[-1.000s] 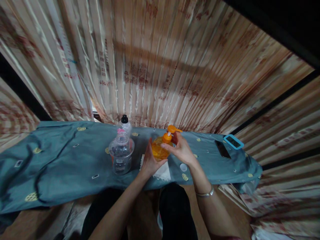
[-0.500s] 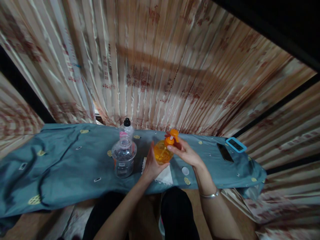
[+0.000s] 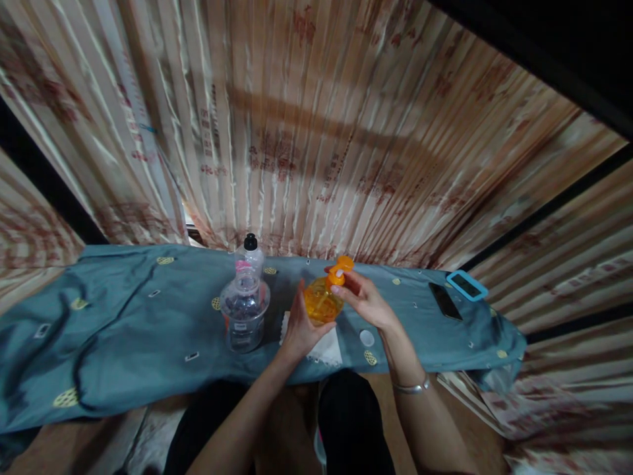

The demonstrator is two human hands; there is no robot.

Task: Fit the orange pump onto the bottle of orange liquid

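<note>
Your left hand (image 3: 300, 326) cups the orange pump bottle (image 3: 322, 302) from eight o'clock; your right hand (image 3: 366, 300) fingers (image 3: 337, 289) pinch its pump collar from three o'clock.

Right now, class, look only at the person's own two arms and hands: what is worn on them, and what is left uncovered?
Both forearms are bare, with no sleeves showing in view. The left hand wears no ring, glove or band that can be seen. The right hand is also ungloved; behind it a thin silver-coloured bracelet circles the wrist. No watch or markings are visible.
</note>
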